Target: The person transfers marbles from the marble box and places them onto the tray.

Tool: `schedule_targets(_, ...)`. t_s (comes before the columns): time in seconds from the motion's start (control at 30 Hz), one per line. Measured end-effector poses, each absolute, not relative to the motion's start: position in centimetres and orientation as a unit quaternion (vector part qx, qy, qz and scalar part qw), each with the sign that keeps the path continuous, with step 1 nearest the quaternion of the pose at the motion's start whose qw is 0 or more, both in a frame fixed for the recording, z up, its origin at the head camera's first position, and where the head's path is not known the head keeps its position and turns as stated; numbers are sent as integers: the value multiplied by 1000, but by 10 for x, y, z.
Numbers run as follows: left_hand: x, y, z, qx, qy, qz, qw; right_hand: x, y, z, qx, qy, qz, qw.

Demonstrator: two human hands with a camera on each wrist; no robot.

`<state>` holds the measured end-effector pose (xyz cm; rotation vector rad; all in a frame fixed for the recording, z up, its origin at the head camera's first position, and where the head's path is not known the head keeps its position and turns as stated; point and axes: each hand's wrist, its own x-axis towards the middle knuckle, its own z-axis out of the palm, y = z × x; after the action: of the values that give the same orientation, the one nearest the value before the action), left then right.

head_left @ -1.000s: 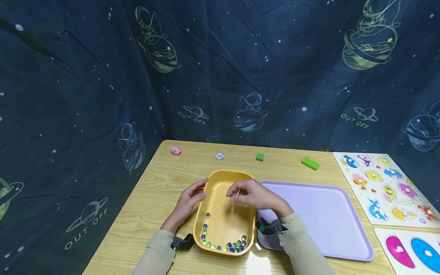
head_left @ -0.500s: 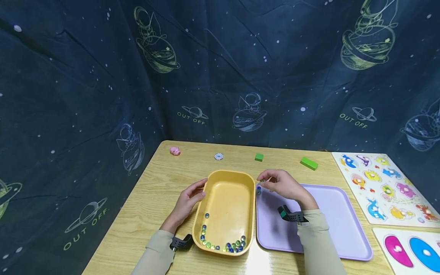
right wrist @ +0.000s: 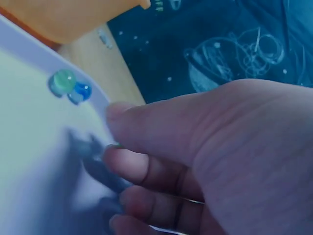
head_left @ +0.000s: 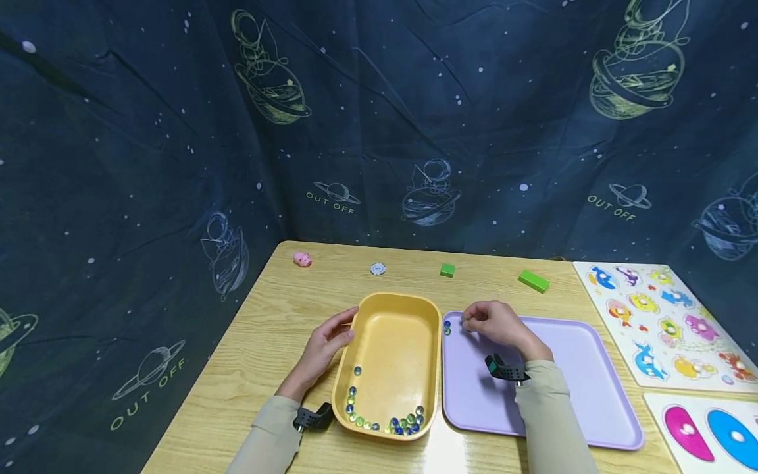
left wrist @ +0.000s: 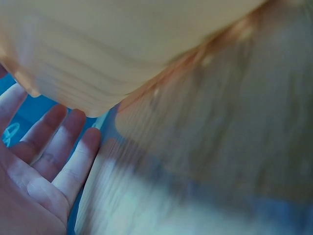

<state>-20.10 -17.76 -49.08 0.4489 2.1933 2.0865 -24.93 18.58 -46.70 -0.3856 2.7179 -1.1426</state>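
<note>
My left hand (head_left: pixel 322 349) touches the left wall of a yellow plastic bin (head_left: pixel 397 304); in the left wrist view its fingers (left wrist: pixel 73 164) lie extended against the bin's outside. Blue and green glass marbles (head_left: pixel 408 424) line the bin's near end and left side. Over the far left part of a lilac tray (head_left: pixel 568 382), my right hand (head_left: pixel 497 322) pinches a marble between thumb and forefinger; only a green sliver of that marble (right wrist: pixel 115 145) shows. Left of those fingertips, a blue marble (right wrist: pixel 82 91) and a green marble (right wrist: pixel 63 81) sit together in the tray's corner.
Along the table's back stand a pink pig figure (head_left: pixel 302 259), a poker chip (head_left: pixel 378 268), a green cube (head_left: pixel 447 270) and a longer green block (head_left: pixel 534 281). Puzzle boards (head_left: pixel 663 316) lie at the right. A dark printed curtain (head_left: pixel 379 118) hangs behind.
My right hand has moved right, from above the bin to the tray. The two marbles in the tray's corner, out of sight at first, now show. My left hand stays at the bin.
</note>
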Motion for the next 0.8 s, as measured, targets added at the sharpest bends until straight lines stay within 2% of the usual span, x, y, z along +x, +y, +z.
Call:
schedule_targets(0.53,-203,-178,-499,149,722,675,25,-249,198,-471,-120,915,-368,109)
schedule_targets(0.8,-203,-178,-498,151,723,674,25,-249,197,-467,-112,914,-379,95)
